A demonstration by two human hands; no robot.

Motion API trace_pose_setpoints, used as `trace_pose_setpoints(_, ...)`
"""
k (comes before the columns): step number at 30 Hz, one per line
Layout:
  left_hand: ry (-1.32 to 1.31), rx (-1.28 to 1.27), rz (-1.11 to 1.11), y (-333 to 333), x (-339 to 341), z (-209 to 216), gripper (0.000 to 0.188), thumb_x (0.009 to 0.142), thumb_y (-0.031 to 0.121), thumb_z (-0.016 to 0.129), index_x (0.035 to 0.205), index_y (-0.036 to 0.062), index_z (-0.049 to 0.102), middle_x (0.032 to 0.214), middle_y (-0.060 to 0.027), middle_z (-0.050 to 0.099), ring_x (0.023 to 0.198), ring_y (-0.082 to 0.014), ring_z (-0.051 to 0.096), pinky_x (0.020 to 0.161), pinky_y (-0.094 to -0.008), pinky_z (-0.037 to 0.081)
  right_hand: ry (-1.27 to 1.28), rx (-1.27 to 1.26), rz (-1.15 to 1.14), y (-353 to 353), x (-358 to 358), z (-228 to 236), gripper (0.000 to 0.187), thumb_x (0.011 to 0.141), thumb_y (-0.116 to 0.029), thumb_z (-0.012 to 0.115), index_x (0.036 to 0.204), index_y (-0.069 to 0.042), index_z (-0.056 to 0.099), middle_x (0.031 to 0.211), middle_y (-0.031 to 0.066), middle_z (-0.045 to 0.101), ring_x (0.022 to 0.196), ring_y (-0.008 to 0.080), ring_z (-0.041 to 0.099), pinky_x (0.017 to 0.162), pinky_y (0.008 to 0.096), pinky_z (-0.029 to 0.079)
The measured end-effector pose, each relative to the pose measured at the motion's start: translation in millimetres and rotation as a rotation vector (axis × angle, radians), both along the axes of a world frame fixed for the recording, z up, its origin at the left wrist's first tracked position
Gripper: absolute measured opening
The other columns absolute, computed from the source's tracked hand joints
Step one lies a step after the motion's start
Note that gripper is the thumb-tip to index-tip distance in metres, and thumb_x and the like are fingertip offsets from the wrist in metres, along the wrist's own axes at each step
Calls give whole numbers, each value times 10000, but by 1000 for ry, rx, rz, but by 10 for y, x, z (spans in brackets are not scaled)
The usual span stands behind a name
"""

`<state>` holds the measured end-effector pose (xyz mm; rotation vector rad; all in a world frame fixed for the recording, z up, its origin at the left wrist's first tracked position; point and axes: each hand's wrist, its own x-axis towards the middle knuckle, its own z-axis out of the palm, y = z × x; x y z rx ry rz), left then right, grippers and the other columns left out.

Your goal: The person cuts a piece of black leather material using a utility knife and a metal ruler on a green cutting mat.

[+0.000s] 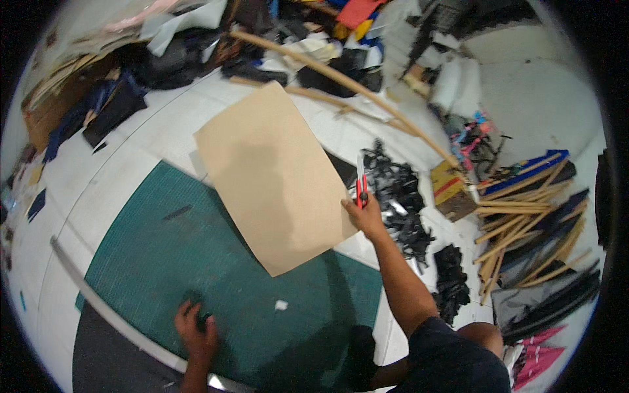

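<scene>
My right hand is clamped on the red knife at the right edge of the cardboard sheet, light, stiff, likely to slide on the green mat, so my left hand, fingers curled, presses the mat's near edge.

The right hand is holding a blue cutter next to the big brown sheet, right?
Not quite: the cutter is red, not blue. The head view shows the right hand holding it at the edge of the big brown sheet, which lies partly on the green cutting mat.
</scene>
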<state>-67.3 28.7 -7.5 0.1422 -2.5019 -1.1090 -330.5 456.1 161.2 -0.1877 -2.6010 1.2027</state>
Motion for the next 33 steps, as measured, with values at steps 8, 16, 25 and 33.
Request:
trace_pose_setpoints(8,-49,-230,302,-791,491,-47,390,921,214,612,1228,-22,562,1260,-239,540,1211,-420,480,1052,-507,348,211,580,-265,1316,432,-85,316,833,-217,717,976,-30,506,790,191,591,698,402,589,655,463,468)
trace_pose_setpoints(16,-85,-357,502,-1387,1463,-92,423,904,216,639,1224,-50,564,1317,-251,524,1224,-427,487,1050,-513,363,-362,116,344,-1419,1986,-746,392,929,-307,634,1129,-15,466,938,246,618,838,416,632,727,478,496)
trace_pose_setpoints(25,-347,-379,985,-1229,3292,447,398,887,251,677,1196,12,598,1187,-229,576,1146,-406,533,956,-513,417,-538,237,856,-2593,3659,-1073,538,817,-369,772,1077,-6,471,1031,203,556,959,384,599,763,476,497)
trace_pose_setpoints(33,-727,-430,1963,-1035,5477,-28,663,849,578,642,1246,52,566,1172,-208,591,1029,-391,597,795,-533,488,-536,325,1045,-2570,3935,-1053,599,752,-337,822,1092,-14,449,1082,179,498,1033,384,560,861,476,485)
